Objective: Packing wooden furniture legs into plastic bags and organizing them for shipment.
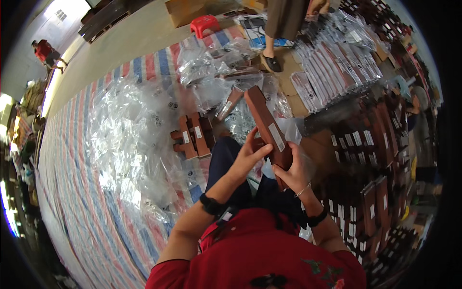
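Observation:
Both of my hands grip a long reddish-brown wooden piece (260,111), which slants up and away from my lap. A white label (276,137) is stuck on its upper face. My left hand (250,155) closes around its left side, and my right hand (294,169) holds the near right end with the thumb on top. Behind the right hand, a clear plastic bag (291,129) hangs beside the piece. Left of my knee lies a small group of similar labelled brown pieces (196,137). Beyond them, another brown piece (231,102) lies partly in clear plastic.
A large heap of clear plastic bags (132,139) covers part of the striped tarp (72,168). Stacked brown pieces (378,127) crowd the right; bagged ones (337,70) lie in rows ahead. A person's leg (286,21) stands near a red stool (205,25). Another person (44,52) is far left.

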The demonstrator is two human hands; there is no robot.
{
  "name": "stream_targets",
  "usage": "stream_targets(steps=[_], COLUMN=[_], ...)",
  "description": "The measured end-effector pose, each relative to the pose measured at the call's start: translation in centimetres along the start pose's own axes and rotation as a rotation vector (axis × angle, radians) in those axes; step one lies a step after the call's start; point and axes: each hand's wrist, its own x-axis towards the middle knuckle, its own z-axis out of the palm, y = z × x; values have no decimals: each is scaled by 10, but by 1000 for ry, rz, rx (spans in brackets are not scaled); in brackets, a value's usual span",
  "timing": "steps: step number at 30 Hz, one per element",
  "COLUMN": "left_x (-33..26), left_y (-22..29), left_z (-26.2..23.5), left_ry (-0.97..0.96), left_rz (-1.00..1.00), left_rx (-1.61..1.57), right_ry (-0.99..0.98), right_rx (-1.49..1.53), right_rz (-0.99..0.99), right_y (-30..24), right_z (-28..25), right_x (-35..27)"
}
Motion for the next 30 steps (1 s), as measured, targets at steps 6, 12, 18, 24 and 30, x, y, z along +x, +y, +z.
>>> stream_targets(steps=[6, 12, 18, 24, 30], left_x=[1, -19, -27, -29, -27], left_y=[-21, -55, -54, -51, -45], left_z=[-11, -28, -32, -32, -29], left_ry=[64, 94, 104, 116, 157], left_rz=[-83, -124, -111, -112, -116], left_rx=[-367, -481, -504, -531, -546], right_ry=[-128, -313, -381, -394, -378], right_rx=[184, 345, 367, 331, 293], right_rz=[-15, 143, 207, 192, 162], right_y=[-9, 2, 6, 6, 9], right_z=[19, 29, 29, 27, 25], right_x=[-5, -26, -31, -33, -33])
